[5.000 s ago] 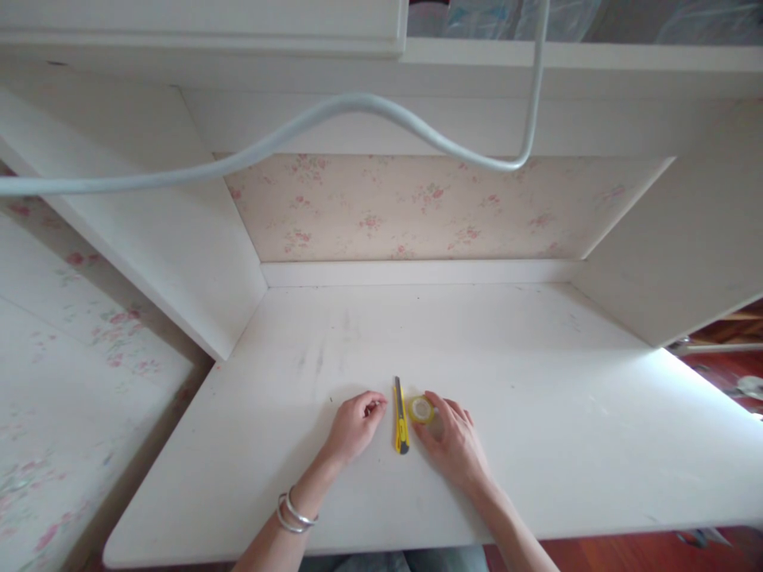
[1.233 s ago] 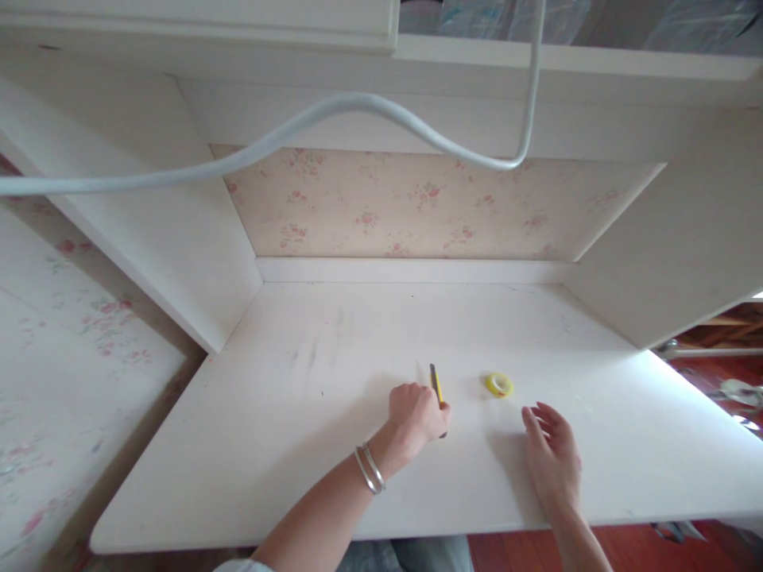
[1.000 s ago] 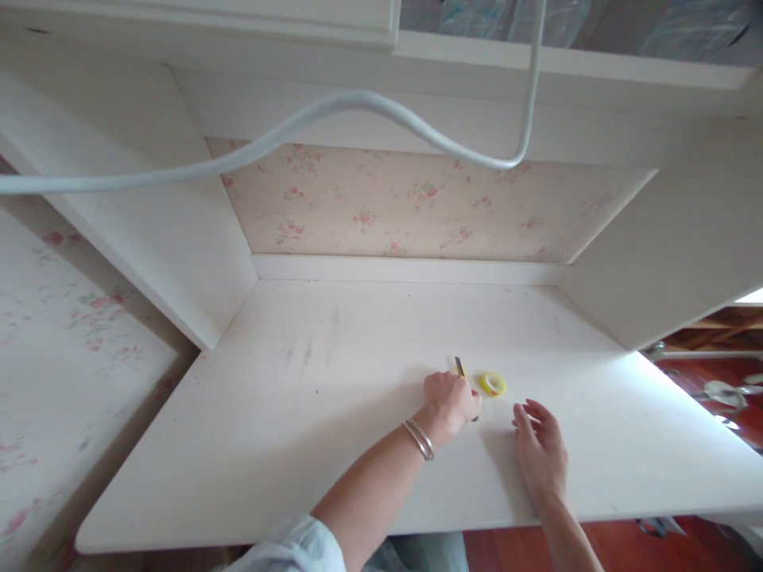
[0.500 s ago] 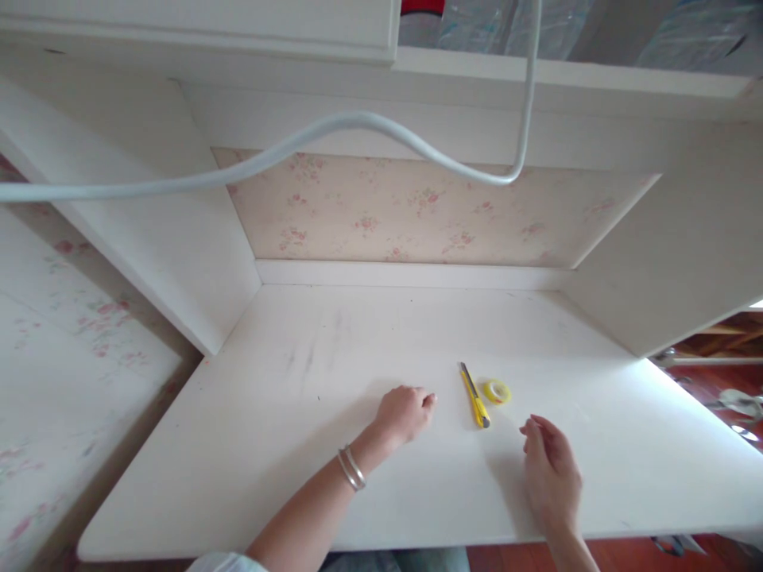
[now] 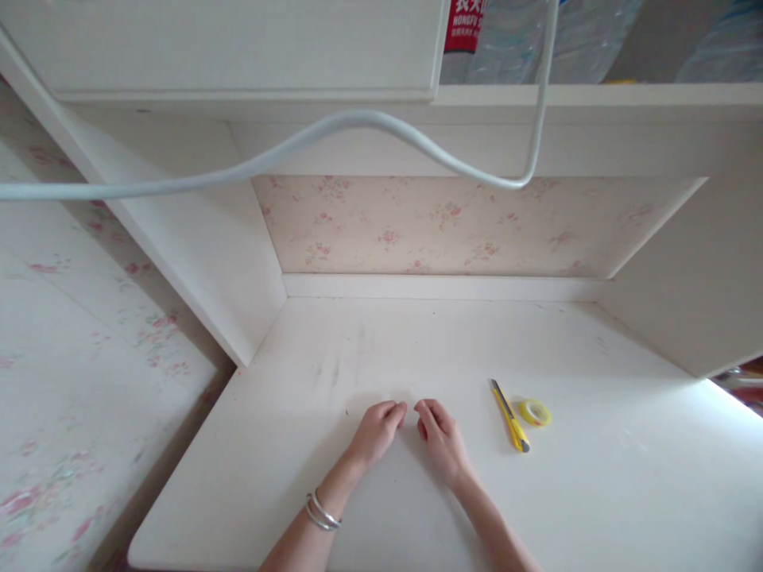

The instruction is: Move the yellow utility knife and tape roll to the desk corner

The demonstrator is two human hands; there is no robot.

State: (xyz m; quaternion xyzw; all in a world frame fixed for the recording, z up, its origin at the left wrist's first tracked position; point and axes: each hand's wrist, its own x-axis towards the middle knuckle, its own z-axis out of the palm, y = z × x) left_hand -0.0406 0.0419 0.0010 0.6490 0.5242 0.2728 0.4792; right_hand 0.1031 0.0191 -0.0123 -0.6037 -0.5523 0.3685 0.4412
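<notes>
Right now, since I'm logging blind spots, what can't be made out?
Head view: palm of left hand, hidden by the hand itself.
Head view: palm of right hand, likewise.
Head view: top of red label, cut off by upper edge.
Head view: any markings on tape roll, too small.

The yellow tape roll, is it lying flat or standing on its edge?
Lying flat: the yellow tape roll shows its ring-shaped face upward.
</notes>
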